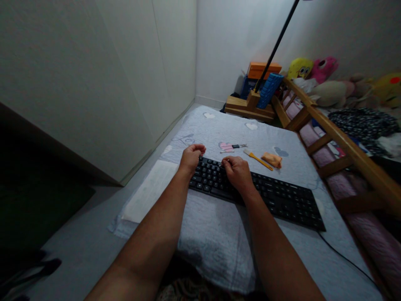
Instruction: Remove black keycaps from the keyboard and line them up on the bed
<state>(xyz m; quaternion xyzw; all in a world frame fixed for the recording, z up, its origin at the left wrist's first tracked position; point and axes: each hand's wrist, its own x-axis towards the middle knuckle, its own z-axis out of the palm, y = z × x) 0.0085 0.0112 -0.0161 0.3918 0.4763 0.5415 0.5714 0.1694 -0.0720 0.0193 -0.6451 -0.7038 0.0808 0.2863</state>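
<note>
A black keyboard lies at a slant across the cloth-covered surface. My left hand is at its far left corner, fingers loosely curved and apart, with nothing visible in them. Over the keys left of the keyboard's middle, my right hand is closed in a pinch; whatever its fingertips hold is too small to make out. Beyond the keyboard lie a yellow-handled brush, a crumpled orange-brown cloth, tweezers with a black part and a thin cotton swab.
A white sheet lies at left on the heart-patterned cloth. The keyboard's cable runs off the right. A wooden bed rail borders the right side; a wooden lamp base stands behind. A pale cabinet rises at left.
</note>
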